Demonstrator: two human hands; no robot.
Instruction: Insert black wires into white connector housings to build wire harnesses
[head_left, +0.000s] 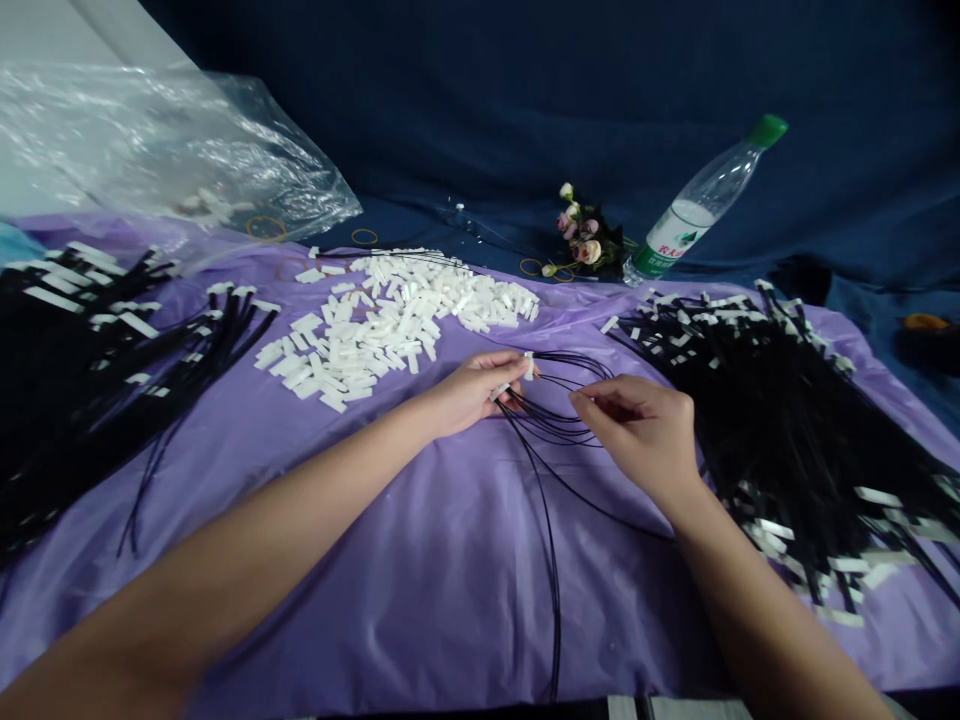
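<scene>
My left hand [480, 390] is closed around the ends of several thin black cables [551, 410], near the middle of the purple cloth. White connectors stick out between its thumb and fingers. From there the cables bend to the right in loops, and loose lengths trail down and right over the cloth. At the right side of the loops, my right hand [637, 420] pinches thumb and forefinger together on one of the black cables. Its other fingers are curled. Beyond my left hand spreads a heap of small white plastic pieces [405, 310].
Piles of black cables with white ends lie at the left [60, 400] and right [780, 420]. At the back are a clear plastic bag [225, 150], a tilted water bottle [690, 215], artificial flowers [585, 240] and a rubber band [365, 236]. Purple cloth [420, 580] covers the table.
</scene>
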